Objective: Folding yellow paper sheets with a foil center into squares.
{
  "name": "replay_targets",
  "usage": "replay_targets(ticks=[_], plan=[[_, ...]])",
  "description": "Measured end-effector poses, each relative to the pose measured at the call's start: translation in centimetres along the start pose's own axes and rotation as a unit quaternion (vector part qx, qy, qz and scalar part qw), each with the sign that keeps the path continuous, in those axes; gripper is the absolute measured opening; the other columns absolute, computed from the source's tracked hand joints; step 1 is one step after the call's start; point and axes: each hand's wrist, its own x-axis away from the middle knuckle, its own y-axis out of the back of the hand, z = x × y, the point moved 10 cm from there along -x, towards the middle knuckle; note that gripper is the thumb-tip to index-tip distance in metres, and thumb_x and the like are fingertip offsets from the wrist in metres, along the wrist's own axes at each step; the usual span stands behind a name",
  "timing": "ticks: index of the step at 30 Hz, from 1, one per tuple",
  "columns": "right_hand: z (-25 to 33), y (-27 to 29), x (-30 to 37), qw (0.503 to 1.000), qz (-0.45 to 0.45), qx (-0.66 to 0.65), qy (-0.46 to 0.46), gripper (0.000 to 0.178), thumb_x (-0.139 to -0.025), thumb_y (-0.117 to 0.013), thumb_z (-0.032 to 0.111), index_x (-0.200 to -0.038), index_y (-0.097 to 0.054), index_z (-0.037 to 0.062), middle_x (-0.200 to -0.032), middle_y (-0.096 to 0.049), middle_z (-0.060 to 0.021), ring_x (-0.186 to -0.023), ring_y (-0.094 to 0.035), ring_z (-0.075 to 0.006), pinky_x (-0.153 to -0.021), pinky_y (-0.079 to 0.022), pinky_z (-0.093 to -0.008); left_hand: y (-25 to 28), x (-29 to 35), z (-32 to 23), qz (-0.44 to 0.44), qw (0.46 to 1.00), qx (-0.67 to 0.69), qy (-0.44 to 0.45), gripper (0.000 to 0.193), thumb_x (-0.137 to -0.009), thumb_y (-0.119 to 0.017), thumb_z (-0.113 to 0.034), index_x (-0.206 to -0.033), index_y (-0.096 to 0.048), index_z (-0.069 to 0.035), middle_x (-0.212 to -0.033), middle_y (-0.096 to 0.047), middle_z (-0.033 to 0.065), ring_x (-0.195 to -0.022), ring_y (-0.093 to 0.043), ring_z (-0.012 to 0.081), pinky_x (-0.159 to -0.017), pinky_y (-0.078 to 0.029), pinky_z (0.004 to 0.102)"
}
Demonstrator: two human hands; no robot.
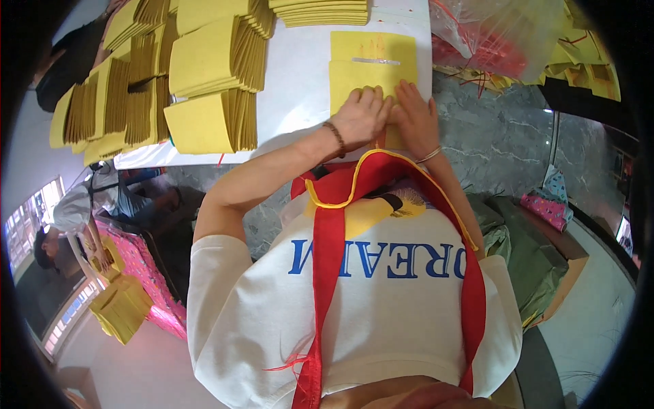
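Observation:
A sheet of yellow paper (340, 75) with a faint orange print lies on the white table, a folded layer over its lower part. Across it runs a short, shiny whitish strip (376, 61). My left hand (366, 116), with a dark beaded bracelet at the wrist, presses on the paper with its fingers bent and close together. Beside it, my right hand (417, 123) rests on the paper's right side, its fingers stretched out. The two hands meet near the paper's lower part. My hands hide that part.
Several stacks of folded yellow paper (204, 58) fill the table's left side, and another stack (320, 12) stands at the far edge. Clear plastic bags (494, 34) lie to the right. At far left a person (75, 211) handles yellow papers (122, 307) by a pink cloth. Green bags (531, 259) sit right of me.

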Motion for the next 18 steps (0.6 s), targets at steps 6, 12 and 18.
replay_targets(ticks=[6,12,18], plan=[[-6.8,2.7,-1.5,0.881,-0.129,-0.436,-0.131,0.034,-0.093,-0.045,0.023,-0.118,-0.053,0.0013,-0.114,-0.057,-0.0070,-0.102,-0.053,-0.0144,-0.086,-0.041,-0.0263,1.7,-0.5,2.3,-0.035,0.983,0.173,0.044,0.050,-0.067,-0.058,-0.010,-0.116,-0.052,-0.002,-0.091,-0.058,0.0096,-0.081,-0.055,0.0266,-0.069,-0.045,0.0358],[-7.3,1.5,-0.4,0.775,-0.143,-0.584,-0.197,0.030,-0.093,-0.046,0.020,-0.114,-0.055,0.0009,-0.090,-0.063,-0.0071,-0.077,-0.058,-0.0111,-0.072,-0.045,-0.0236,16.1,9.9,10.8,-0.325,0.810,0.451,0.187,0.036,-0.079,-0.048,-0.006,-0.114,-0.055,-0.001,-0.110,-0.060,0.0154,-0.101,-0.056,0.0282,-0.087,-0.043,0.0352],[-4.1,0.9,-1.8,0.821,-0.110,-0.542,-0.142,0.026,-0.092,-0.048,0.017,-0.110,-0.057,0.0017,-0.080,-0.062,-0.0039,-0.065,-0.054,-0.0068,-0.059,-0.042,-0.0202,21.2,24.9,13.9,-0.377,0.866,-0.057,0.325,0.035,-0.075,-0.058,-0.004,-0.108,-0.063,-0.013,-0.113,-0.060,0.0044,-0.109,-0.045,0.0269,-0.095,-0.030,0.0358]])
